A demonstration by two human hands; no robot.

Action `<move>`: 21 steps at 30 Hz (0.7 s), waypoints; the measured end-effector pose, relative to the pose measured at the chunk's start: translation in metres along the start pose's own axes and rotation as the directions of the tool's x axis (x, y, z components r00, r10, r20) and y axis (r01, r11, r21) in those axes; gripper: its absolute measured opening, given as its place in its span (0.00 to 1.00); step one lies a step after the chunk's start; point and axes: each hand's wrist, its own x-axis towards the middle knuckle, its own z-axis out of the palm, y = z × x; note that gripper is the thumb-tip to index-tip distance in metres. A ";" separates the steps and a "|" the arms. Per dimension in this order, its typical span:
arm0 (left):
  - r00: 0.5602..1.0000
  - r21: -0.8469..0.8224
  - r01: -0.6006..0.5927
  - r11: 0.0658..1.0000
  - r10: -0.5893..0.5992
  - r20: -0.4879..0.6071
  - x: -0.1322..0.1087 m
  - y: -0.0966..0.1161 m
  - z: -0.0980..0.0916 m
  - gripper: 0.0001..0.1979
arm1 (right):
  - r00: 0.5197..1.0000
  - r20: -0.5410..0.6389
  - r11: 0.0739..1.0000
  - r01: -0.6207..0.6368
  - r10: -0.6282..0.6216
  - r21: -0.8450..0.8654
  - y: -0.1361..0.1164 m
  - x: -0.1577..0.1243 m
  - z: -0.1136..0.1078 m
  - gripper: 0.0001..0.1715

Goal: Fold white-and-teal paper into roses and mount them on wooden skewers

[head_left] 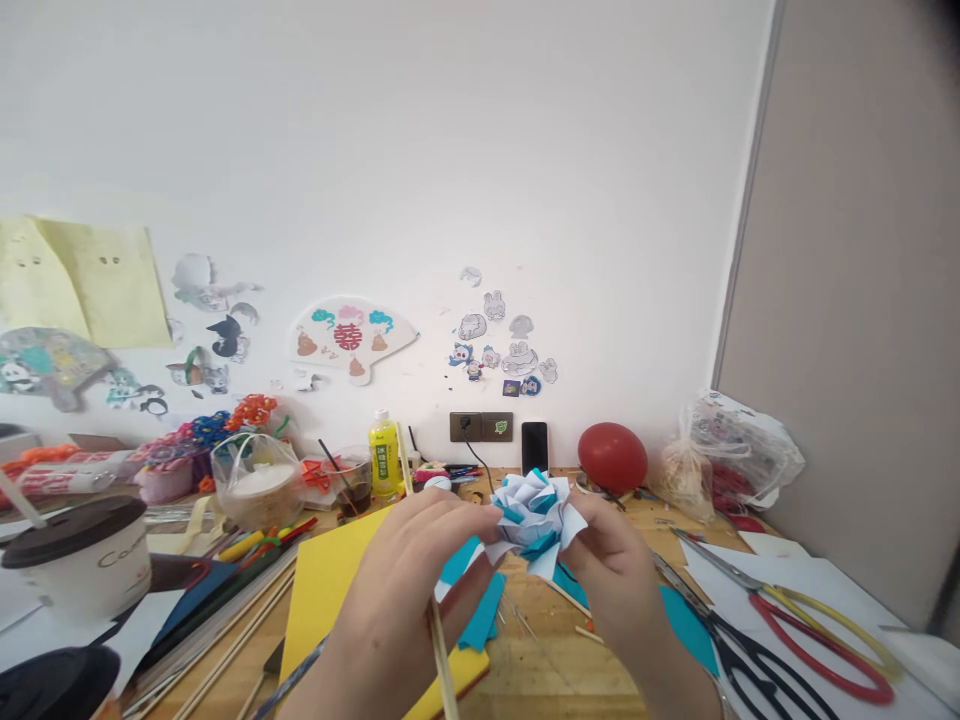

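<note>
A white and blue paper flower (534, 510), with layered pointed petals, is held up between my two hands over the table. My left hand (424, 560) is closed, its fingertips pinching the flower's left petals. A thin wooden stick (442, 660) runs through that same hand, its upper part rising past the knuckles. On the flower's other side, my right hand (611, 560) grips the outer petals, its fingertips partly hidden behind the paper. Beneath my hands lie blue paper pieces (484, 615) and a yellow sheet (322, 580).
Black-handled scissors (750, 650) and red-and-yellow-handled scissors (810, 630) lie at the right. A lidded cup (82, 560) stands at the left near several wooden sticks (240, 640). Along the wall are a yellow bottle (385, 460), a phone (535, 447) and a red balloon (612, 456).
</note>
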 end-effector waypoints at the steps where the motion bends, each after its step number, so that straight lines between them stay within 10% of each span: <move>1: 1.000 -0.010 0.004 1.000 -0.004 0.009 0.000 0.000 0.000 0.13 | 1.000 0.000 1.000 -0.012 0.012 0.006 0.001 0.000 0.000 0.10; 21: 0.992 0.237 -0.102 0.966 0.118 -0.051 -0.009 0.005 0.012 0.09 | 0.998 -0.052 0.999 -0.036 0.035 -0.013 0.004 -0.003 -0.001 0.12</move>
